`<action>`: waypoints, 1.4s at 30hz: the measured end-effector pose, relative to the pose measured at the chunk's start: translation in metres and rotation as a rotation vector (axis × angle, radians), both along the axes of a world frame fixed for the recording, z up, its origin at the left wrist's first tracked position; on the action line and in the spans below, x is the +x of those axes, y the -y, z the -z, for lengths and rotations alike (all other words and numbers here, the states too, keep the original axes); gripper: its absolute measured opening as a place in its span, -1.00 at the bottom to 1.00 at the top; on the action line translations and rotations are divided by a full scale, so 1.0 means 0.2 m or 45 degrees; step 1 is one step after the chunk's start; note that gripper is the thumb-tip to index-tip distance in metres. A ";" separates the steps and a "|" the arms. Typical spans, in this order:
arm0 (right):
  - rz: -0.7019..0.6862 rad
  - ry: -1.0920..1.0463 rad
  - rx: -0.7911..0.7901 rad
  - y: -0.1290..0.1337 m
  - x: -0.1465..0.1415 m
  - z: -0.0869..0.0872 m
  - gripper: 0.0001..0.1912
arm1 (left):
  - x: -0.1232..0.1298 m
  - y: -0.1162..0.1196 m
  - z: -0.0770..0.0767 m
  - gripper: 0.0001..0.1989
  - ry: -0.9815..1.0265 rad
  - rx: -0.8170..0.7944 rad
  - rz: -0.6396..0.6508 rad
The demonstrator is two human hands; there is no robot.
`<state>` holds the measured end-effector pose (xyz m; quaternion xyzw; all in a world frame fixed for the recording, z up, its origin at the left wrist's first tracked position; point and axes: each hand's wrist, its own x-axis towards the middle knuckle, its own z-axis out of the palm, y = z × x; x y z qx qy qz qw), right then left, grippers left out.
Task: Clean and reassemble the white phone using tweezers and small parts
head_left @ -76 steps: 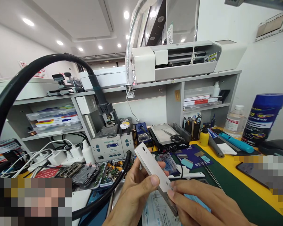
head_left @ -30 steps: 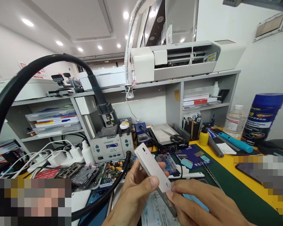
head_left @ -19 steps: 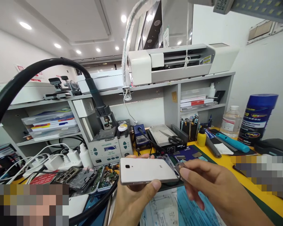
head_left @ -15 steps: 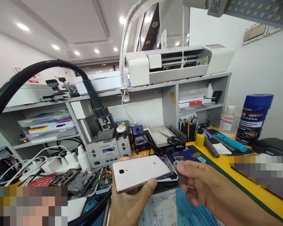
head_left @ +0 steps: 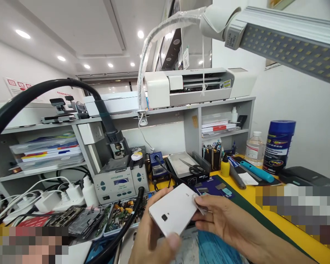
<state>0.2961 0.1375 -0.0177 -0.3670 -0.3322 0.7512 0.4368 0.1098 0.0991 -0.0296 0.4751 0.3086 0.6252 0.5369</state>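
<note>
A white phone (head_left: 174, 211), its back with camera and logo facing up, is tilted above the workbench. My left hand (head_left: 154, 234) grips it along the left side and near edge, thumb by the camera end. At the logo end, my right hand (head_left: 218, 216) has its fingers bent around the phone's right corner, with a small thin clear or grey piece at the fingertips; what exactly it is cannot be made out. Under the hands lies a blue, worn mat (head_left: 216, 244).
Behind stand a grey rework station (head_left: 118, 187), a flat device (head_left: 184, 165) with scissors (head_left: 192, 167), and a yellow bottle (head_left: 224, 167). Trays of circuit boards (head_left: 121, 214) lie left, crossed by a black hose (head_left: 132, 216). A spray can (head_left: 279, 146) stands right; a lamp (head_left: 291, 44) hangs above.
The phone has turned in my left hand, its camera end now nearer me. My right hand has moved left onto its corner. The view has shifted, showing more of the lamp.
</note>
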 end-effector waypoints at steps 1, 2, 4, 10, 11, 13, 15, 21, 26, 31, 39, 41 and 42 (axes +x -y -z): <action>0.023 0.055 0.041 -0.01 0.01 0.00 -0.88 | -0.03 -0.01 -0.02 -0.23 0.106 -0.104 0.143; 0.029 0.089 0.095 -0.02 0.02 0.00 -0.88 | -0.05 -0.01 -0.05 -0.28 0.221 -0.205 0.254; 0.014 0.129 0.178 -0.03 0.02 0.00 -0.89 | -0.08 -0.03 -0.09 -0.39 0.359 -0.396 0.373; -0.136 0.306 0.306 0.03 -0.01 -0.01 -0.83 | -0.05 -0.05 -0.05 -0.58 -0.088 -0.646 0.540; -0.169 0.327 0.320 0.04 -0.01 -0.01 -0.82 | -0.04 -0.05 -0.03 -0.57 -0.131 -0.652 0.545; -0.190 0.341 0.361 0.05 -0.02 -0.01 -0.81 | -0.04 -0.06 0.00 -0.56 -0.147 -0.636 0.476; -0.143 0.376 0.446 0.05 -0.01 -0.01 -0.78 | -0.04 -0.06 0.00 -0.57 -0.117 -0.615 0.355; -0.096 0.643 0.668 0.09 -0.03 0.01 -0.71 | -0.03 -0.06 0.00 -0.66 -0.053 -0.590 0.215; 0.035 0.789 0.728 0.13 -0.05 0.00 -0.76 | 0.01 -0.02 0.01 -0.59 -0.114 -0.574 0.170; 0.070 0.829 0.758 0.13 -0.03 0.01 -0.80 | 0.03 0.01 -0.01 -0.50 -0.151 -0.580 0.152; 0.083 0.817 0.742 0.13 -0.03 0.02 -0.85 | 0.03 0.00 -0.05 -0.39 -0.133 -0.637 0.217; 0.083 0.814 0.722 0.12 -0.03 0.02 -0.86 | 0.03 0.01 -0.05 -0.39 -0.140 -0.652 0.222; 0.080 0.812 0.717 0.12 -0.02 0.01 -0.86 | 0.03 0.01 -0.05 -0.40 -0.143 -0.659 0.222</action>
